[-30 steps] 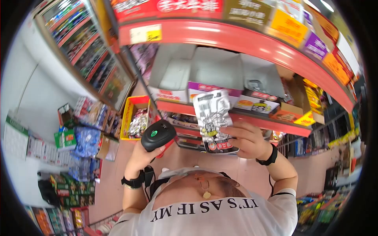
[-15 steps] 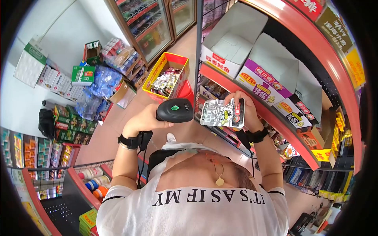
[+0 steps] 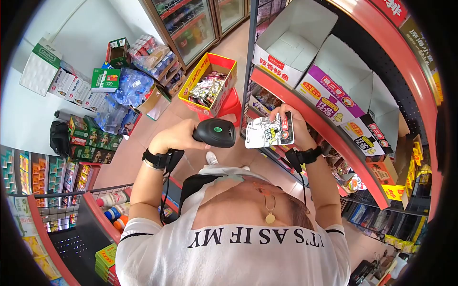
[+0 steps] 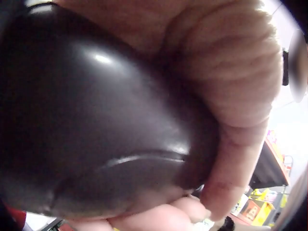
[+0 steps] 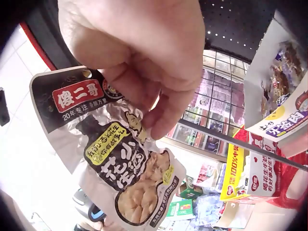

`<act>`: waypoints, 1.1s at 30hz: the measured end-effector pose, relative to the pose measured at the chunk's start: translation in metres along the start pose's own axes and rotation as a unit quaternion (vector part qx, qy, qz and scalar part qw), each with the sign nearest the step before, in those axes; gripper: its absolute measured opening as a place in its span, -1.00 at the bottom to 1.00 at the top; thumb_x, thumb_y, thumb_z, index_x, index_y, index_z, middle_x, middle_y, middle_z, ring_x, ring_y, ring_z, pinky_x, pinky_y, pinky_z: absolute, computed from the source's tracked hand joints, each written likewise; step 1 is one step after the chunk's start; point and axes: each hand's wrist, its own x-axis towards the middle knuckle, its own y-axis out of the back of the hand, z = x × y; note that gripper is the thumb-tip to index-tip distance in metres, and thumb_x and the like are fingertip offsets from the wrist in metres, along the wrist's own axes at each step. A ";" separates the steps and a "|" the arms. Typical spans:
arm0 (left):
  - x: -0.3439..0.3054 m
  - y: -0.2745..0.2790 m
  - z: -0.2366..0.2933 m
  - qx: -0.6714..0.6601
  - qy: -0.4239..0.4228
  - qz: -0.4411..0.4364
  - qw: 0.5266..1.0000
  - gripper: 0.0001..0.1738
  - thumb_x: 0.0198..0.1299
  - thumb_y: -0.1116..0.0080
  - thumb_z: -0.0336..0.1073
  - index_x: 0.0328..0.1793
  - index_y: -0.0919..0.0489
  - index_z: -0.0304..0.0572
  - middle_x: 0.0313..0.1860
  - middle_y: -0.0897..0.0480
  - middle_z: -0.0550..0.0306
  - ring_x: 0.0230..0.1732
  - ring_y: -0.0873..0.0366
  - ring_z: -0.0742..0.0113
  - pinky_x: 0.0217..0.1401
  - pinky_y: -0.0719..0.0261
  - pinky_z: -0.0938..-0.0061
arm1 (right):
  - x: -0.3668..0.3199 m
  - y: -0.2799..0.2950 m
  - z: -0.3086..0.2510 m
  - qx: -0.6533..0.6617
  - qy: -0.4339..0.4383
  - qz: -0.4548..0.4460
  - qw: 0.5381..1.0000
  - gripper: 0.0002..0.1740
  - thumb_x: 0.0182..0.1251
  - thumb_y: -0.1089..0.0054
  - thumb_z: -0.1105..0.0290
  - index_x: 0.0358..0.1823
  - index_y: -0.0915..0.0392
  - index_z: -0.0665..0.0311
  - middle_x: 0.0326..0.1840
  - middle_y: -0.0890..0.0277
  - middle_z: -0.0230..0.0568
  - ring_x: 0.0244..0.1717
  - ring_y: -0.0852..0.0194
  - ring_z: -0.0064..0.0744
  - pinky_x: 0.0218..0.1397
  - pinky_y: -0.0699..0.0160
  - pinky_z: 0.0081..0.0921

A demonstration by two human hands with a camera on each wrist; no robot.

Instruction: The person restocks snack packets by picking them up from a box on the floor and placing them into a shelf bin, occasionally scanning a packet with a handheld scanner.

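Fingers of the left hand (image 3: 177, 138) grip a black handheld barcode scanner (image 3: 215, 132) beside the silver foil snack packet (image 3: 267, 131) pinched by the right hand (image 3: 295, 125), before the red shelf (image 3: 348, 155); seemingly picked, not yet reshelved.

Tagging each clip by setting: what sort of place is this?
Most likely a small grocery or convenience shop: red shelves carry open cartons of packaged snacks, glass-door drink coolers stand behind, and the left hand holds a barcode scanner beside a snack packet in the right hand.
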 end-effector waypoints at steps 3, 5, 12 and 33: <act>0.001 0.002 0.001 -0.004 0.025 -0.025 0.999 -0.48 -0.14 -0.43 -0.28 0.01 -0.57 -0.26 -0.22 -0.67 0.05 -0.21 -0.55 0.30 0.00 -0.47 0.43 | 0.001 -0.002 -0.002 0.008 0.003 0.005 1.000 -0.83 0.33 0.04 0.44 -0.46 -0.26 0.16 -0.27 -0.47 -0.09 -0.25 -0.44 -0.44 -0.14 -0.47 -0.53; 0.001 0.002 -0.002 -0.017 0.013 -0.028 0.999 -0.47 -0.14 -0.43 -0.29 0.02 -0.56 -0.26 -0.20 -0.67 0.05 -0.20 -0.55 0.31 0.00 -0.47 0.44 | 0.001 -0.003 -0.001 0.003 0.002 0.006 1.000 -0.82 0.33 0.03 0.43 -0.46 -0.26 0.16 -0.27 -0.47 -0.09 -0.26 -0.45 -0.44 -0.14 -0.48 -0.53; -0.003 0.003 -0.003 -0.044 0.004 -0.023 0.999 -0.45 -0.13 -0.42 -0.33 0.06 -0.54 -0.26 -0.19 -0.67 0.10 -0.19 -0.53 0.37 0.02 -0.47 0.45 | 0.006 -0.006 0.005 -0.011 -0.018 0.006 1.000 -0.84 0.30 0.05 0.46 -0.47 -0.25 0.15 -0.27 -0.47 -0.11 -0.27 -0.45 -0.45 -0.15 -0.48 -0.53; -0.071 0.082 -0.152 -0.210 0.131 0.167 0.954 -0.73 -0.02 -0.36 -0.36 -0.18 -0.63 -0.30 -0.35 -0.65 0.24 -0.28 -0.51 0.53 -0.10 -0.49 0.51 | 0.183 -0.011 0.171 -0.175 -0.116 0.174 0.962 -0.85 0.03 -0.10 0.74 -0.47 -0.46 0.32 -0.18 -0.60 -0.09 -0.13 -0.53 -0.43 -0.04 -0.48 -0.57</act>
